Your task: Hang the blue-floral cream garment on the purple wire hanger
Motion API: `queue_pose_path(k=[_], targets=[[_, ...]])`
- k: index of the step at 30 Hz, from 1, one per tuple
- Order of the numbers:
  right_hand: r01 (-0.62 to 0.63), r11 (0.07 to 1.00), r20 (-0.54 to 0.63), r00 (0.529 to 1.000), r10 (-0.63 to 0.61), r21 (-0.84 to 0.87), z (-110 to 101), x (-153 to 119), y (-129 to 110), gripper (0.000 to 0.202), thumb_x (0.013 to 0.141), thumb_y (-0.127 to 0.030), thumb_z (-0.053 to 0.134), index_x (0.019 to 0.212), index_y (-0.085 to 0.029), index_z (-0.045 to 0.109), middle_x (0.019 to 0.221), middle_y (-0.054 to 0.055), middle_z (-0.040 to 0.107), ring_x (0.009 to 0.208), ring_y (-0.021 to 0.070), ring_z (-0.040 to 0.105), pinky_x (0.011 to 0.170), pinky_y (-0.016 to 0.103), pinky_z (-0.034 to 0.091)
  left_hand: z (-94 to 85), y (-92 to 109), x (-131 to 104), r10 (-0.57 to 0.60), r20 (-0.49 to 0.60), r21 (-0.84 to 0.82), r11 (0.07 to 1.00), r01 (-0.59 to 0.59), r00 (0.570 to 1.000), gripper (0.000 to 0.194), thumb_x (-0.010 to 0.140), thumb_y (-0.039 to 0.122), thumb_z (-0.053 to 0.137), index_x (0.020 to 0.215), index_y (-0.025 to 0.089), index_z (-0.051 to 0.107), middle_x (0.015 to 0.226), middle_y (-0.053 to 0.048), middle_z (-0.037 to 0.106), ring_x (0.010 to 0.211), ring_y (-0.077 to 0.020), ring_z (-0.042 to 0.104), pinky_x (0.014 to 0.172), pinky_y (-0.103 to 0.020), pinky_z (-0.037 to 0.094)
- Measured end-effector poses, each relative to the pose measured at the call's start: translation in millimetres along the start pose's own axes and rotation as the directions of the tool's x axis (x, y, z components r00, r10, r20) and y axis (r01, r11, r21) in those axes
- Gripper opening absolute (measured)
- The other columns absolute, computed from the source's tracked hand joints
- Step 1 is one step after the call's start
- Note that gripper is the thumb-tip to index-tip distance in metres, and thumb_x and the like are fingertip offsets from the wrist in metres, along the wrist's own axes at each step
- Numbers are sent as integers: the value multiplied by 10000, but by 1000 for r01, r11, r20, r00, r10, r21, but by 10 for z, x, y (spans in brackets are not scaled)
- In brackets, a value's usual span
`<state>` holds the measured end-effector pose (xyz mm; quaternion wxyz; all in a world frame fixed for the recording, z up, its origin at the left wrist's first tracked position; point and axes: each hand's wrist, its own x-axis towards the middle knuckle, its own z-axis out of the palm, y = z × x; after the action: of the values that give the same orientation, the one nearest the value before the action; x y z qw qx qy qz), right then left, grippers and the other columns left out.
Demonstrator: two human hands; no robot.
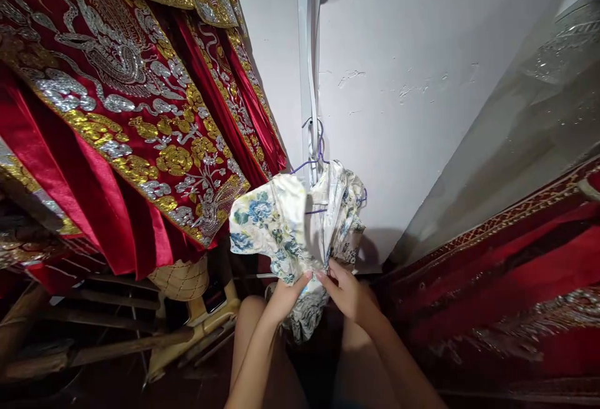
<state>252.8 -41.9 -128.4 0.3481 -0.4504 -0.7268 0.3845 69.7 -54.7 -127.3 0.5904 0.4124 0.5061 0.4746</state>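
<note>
A white garment with blue and green flowers point(269, 218) hangs on a purple wire hanger point(320, 146), its front parted and its lower part bunched. The hanger's top is beside a narrow pale vertical strip point(308, 40) on the wall. My left hand point(288, 293) is closed on the garment's left side, thumb on top and the other fingers hidden beneath the cloth. Close by on the right, my right hand point(342, 285) pinches the garment's opening edge between thumb and fingers. Both hands are near the middle, below the hanger.
Red costumes with gold and silver sequins point(173, 159) hang at the left. Below them are a woven basket point(182, 277) and wooden poles point(126, 346). Red fabric with fringe point(515, 284) lies along the right. A pale wall point(398, 52) stands ahead.
</note>
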Motion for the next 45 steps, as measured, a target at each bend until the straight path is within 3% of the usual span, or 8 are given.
queue_pose_path(k=[6,9,13,20,32,37,41,45], targets=[[-13,996,36,999,16,-91,-118,40,-65,493,1022,-499,364,619,-218,409,542,-19,452,553,147,452,592,291,320,6,-185,6,209,-211,120,975,-187,955,705,761,504,766,1344,160,572,1306,-177,651,1323,-368,538,1175,-533,328],[-49,999,55,997,48,11,-136,27,-97,536,1020,-494,359,567,-215,430,487,-15,456,521,139,448,584,287,334,88,-395,7,523,-501,394,847,-357,689,747,807,434,735,1433,159,434,1461,-215,470,1401,-358,432,1178,-544,306],[-248,899,181,964,193,361,-15,17,-118,470,957,-523,428,611,-212,493,453,-12,533,385,105,402,450,255,294,270,-549,-33,841,-367,751,520,-407,398,816,810,300,749,1502,179,334,1508,-233,331,1448,-365,309,1163,-565,290],[-400,755,308,912,271,519,-29,204,-288,389,838,-533,562,712,-167,603,443,16,597,287,82,343,355,237,190,460,-308,141,841,-12,502,472,-724,540,156,941,158,539,1041,182,656,879,-58,598,830,-183,601,722,-288,487],[-200,566,180,979,93,800,-1074,1110,-1334,120,911,-215,598,834,-124,618,471,-81,435,328,31,221,328,162,201,48,-435,159,736,187,560,464,-686,651,193,964,167,481,924,170,670,807,-60,606,763,-172,587,701,-271,475],[-49,604,31,999,40,796,-964,1082,-1348,236,908,-366,645,819,-153,597,429,-73,443,318,46,259,335,168,194,32,218,231,573,299,664,449,-598,763,212,945,177,504,962,168,715,865,-86,683,816,-217,654,765,-337,515],[17,685,-41,999,19,728,-867,992,-1290,323,848,-465,695,791,-160,605,427,-54,476,330,55,312,336,174,181,225,1099,332,836,123,575,380,-725,535,406,1020,280,458,1412,213,537,1147,-109,697,1021,-224,655,919,-378,505],[37,770,-74,997,14,637,-845,989,-1279,374,802,-519,715,714,-172,606,416,-43,463,340,65,323,340,189,188,450,1597,495,880,234,569,220,-793,412,256,1023,286,479,1136,177,681,1008,-82,708,932,-194,650,852,-320,496]])
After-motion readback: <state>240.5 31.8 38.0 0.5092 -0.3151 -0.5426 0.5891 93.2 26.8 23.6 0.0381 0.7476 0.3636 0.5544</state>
